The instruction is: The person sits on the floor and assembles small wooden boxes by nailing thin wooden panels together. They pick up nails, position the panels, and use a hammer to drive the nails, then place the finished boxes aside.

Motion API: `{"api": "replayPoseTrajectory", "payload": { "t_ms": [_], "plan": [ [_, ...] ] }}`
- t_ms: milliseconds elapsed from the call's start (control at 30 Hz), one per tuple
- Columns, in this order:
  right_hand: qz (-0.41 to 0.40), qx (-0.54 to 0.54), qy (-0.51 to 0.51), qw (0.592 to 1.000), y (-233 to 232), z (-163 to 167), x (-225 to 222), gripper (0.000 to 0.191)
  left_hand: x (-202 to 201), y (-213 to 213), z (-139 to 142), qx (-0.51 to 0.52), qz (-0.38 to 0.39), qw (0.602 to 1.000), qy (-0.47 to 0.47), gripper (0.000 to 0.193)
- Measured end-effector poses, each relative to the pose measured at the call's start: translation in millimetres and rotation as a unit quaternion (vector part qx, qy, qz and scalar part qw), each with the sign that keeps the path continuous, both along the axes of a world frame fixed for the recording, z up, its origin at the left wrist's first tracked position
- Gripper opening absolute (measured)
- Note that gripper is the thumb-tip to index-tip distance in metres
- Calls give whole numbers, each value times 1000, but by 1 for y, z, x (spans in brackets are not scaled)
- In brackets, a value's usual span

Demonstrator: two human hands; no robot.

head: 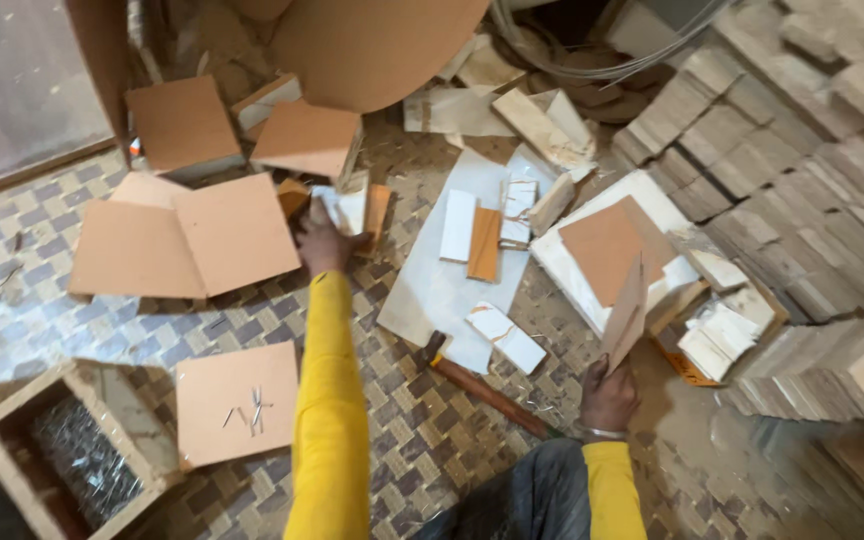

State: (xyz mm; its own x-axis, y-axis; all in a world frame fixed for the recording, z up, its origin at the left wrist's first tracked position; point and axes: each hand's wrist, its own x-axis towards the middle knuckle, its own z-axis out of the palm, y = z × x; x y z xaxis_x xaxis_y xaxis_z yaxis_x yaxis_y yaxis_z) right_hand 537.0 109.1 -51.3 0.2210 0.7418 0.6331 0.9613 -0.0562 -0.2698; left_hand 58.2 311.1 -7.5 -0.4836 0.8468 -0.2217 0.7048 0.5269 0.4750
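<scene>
Both hands are busy: the left hand (320, 243) reaches far forward and closes on a small white piece (340, 208) beside the brown boards (187, 245), while the right hand (607, 393) grips a thin board (628, 312) upright. This looks like gathering parts; next, the piece must be lifted clear.

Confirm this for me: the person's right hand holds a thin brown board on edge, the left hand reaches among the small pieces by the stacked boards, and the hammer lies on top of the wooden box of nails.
Not quite. The hammer lies on the patterned floor between the two arms, not on the wooden box of nails, as the head view shows. The rest stands: the right hand holds the thin brown board on edge, and the left hand reaches among the small pieces.
</scene>
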Motion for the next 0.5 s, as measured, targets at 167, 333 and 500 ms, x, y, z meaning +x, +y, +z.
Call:
{"api": "replayPoseTrajectory", "payload": {
  "t_ms": [167, 333, 500],
  "plan": [
    [24, -27, -76, 996, 1, 14, -10, 42, 25, 2, -9, 3, -31, 998, 59, 119],
    [73, -21, -119, 990, 3, 35, -29, 58, 58, -43, -19, -20, -96, 993, 68, 109],
    [140, 4, -118, 983, 3, 45, -37, 65, 63, -79, -24, 97, -106, 974, -178, 74]
  ]
}}
